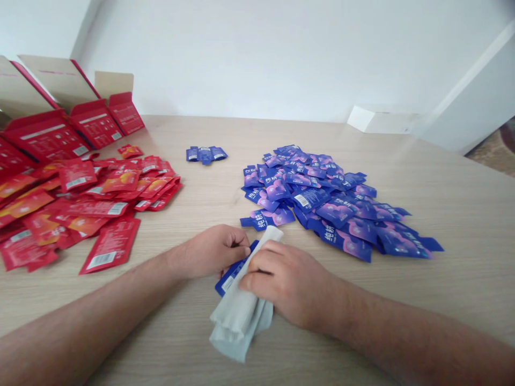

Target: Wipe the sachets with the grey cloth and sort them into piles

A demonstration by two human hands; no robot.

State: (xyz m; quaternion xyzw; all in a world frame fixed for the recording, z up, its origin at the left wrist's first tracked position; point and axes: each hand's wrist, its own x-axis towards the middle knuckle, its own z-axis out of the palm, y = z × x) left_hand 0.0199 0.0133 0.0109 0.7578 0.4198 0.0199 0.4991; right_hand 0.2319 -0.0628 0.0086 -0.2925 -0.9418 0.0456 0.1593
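Observation:
My left hand (219, 249) pinches a blue sachet (227, 281) near the middle of the table, its white barcode label facing up. In my right hand (292, 281) is a folded white tissue (237, 316), closed between the fingers and lying over part of that sachet. The tissue's loose lower end hangs toward me. Just beyond my hands lies a heap of blue and purple sachets (309, 198); one sachet (267, 219) sits at its near left edge. Part of the held sachet is hidden by the tissue and fingers.
Red and orange sachets (116, 182) are heaped at the left. Several open red boxes (44, 134) stand behind them. A few blue sachets (206, 154) lie together near the back. A white box (382, 120) rests by the wall on the wooden table (454, 300).

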